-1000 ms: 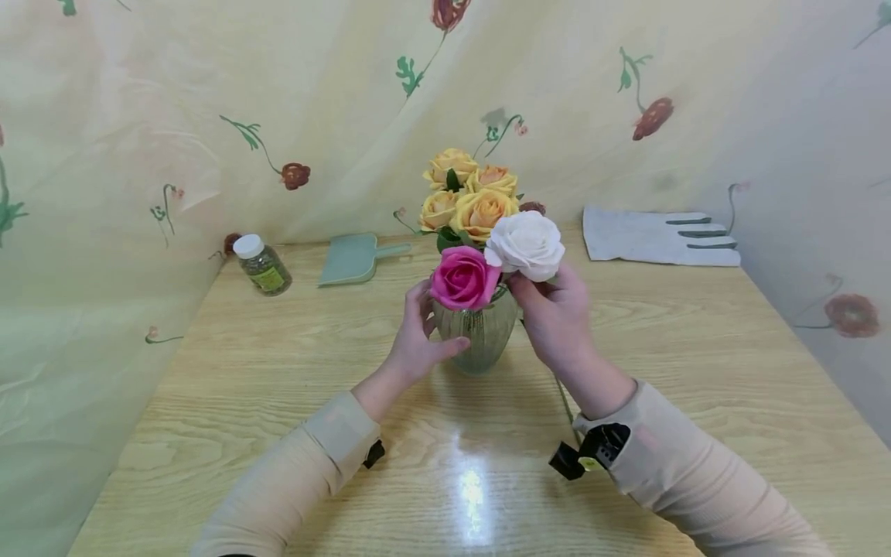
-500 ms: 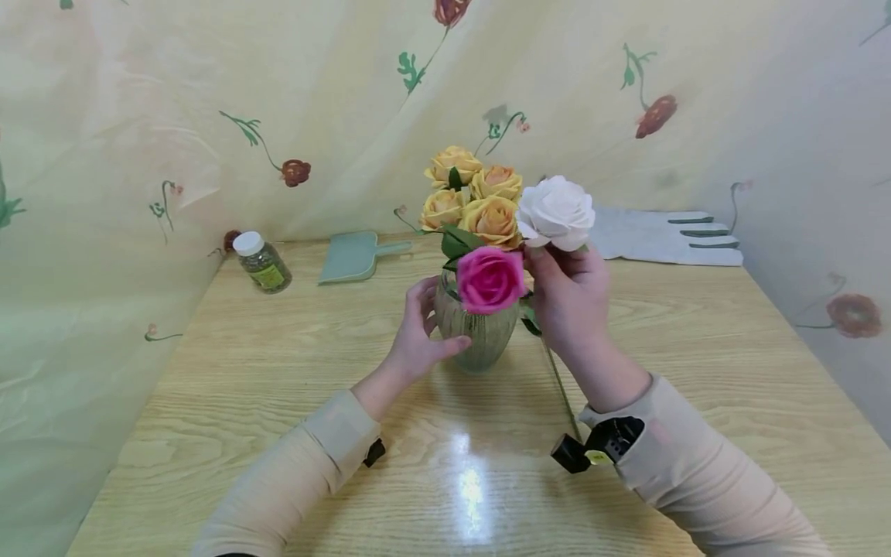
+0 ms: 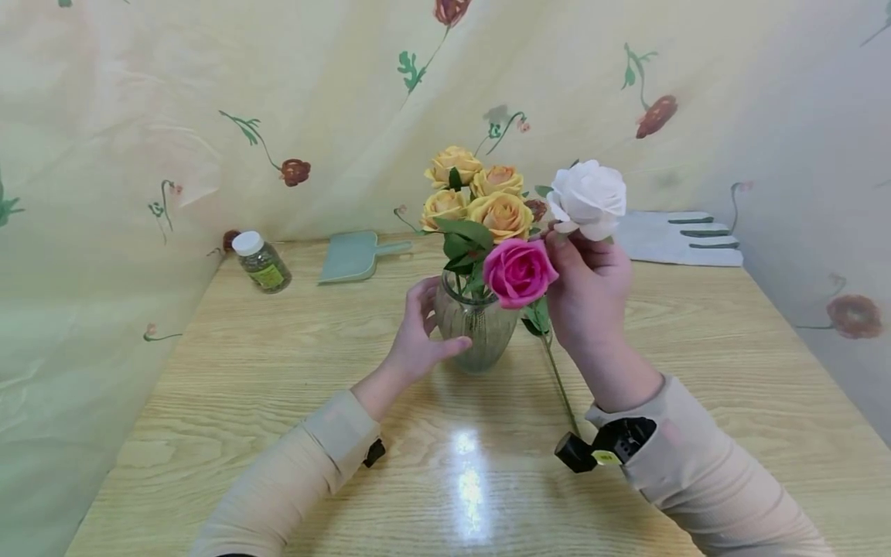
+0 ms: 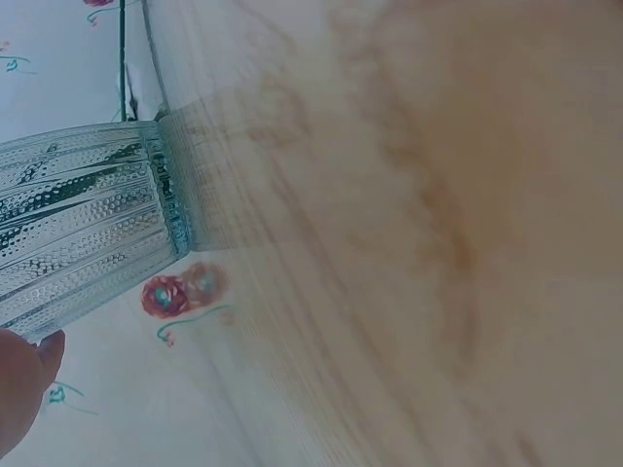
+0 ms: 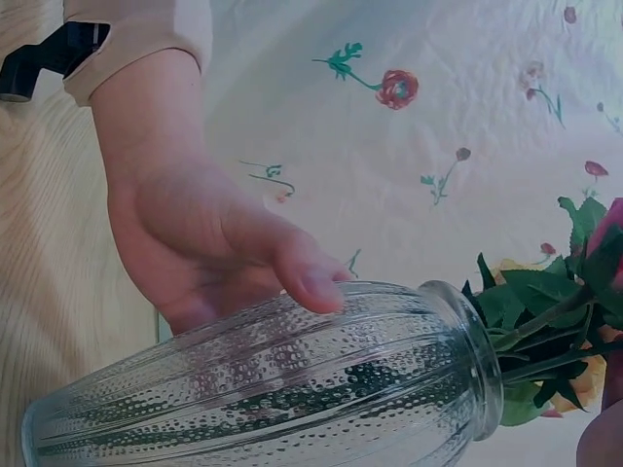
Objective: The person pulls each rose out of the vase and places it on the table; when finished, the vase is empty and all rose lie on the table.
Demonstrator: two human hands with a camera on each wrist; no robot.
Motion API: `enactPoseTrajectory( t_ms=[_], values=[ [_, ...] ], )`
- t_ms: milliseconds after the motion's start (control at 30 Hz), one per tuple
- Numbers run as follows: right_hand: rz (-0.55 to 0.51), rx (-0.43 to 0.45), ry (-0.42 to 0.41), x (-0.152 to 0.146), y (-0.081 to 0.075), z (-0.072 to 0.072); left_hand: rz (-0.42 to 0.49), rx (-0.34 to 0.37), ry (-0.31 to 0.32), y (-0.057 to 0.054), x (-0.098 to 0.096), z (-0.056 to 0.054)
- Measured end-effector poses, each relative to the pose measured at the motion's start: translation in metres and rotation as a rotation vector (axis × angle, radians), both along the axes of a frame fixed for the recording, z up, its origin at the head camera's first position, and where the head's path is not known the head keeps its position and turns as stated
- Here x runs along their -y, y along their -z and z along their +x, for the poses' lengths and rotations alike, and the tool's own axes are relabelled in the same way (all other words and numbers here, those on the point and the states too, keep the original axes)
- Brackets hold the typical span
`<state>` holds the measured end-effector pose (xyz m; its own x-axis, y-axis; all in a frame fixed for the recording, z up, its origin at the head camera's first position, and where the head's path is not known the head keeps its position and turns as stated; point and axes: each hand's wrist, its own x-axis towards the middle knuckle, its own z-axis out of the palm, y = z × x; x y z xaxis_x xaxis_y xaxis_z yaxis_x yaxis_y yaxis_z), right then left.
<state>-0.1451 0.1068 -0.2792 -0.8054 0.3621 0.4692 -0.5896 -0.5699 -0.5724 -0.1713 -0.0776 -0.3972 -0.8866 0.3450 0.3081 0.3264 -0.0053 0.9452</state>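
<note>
My left hand (image 3: 420, 340) grips the ribbed glass vase (image 3: 480, 340) from the left, thumb across its front, also plain in the right wrist view. The vase stands upright, holding several yellow roses (image 3: 500, 216) with green leaves. A pink rose (image 3: 520, 272) leans over its rim to the right, close by my right thumb. My right hand (image 3: 592, 294) pinches a white rose (image 3: 588, 199) just under its bloom, right of and above the vase. The white rose's lower stem is hidden. Only a fingertip (image 4: 51, 352) of the left hand shows beside the vase in the left wrist view.
A green stem (image 3: 559, 383) with leaves lies on the wooden table (image 3: 278, 402) right of the vase. Behind stand a lidded jar (image 3: 263, 263) at left, a small green dustpan (image 3: 351, 257), and a pale glove (image 3: 678, 236) at right. A floral cloth hangs behind.
My right hand has moved right and slightly up with the white rose, away from the yellow ones. The pink rose has swung right as well, baring the vase rim. The left hand stays put.
</note>
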Motion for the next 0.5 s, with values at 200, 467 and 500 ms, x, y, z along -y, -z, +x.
enactPoseTrajectory(
  t_ms=[200, 467, 500],
  values=[
    [-0.052, -0.025, 0.014, -0.003, -0.0095, -0.0006, -0.002, 0.004, -0.024, -0.0037, 0.0008, -0.002],
    [0.078, 0.037, 0.018, -0.0059, -0.0081, 0.0004, -0.005, 0.039, -0.014, -0.0035, 0.0011, 0.0009],
    [0.107, 0.044, 0.005, -0.0067, -0.0068, 0.0012, -0.003, 0.038, -0.009, -0.0032, 0.0005, 0.0013]
  ],
)
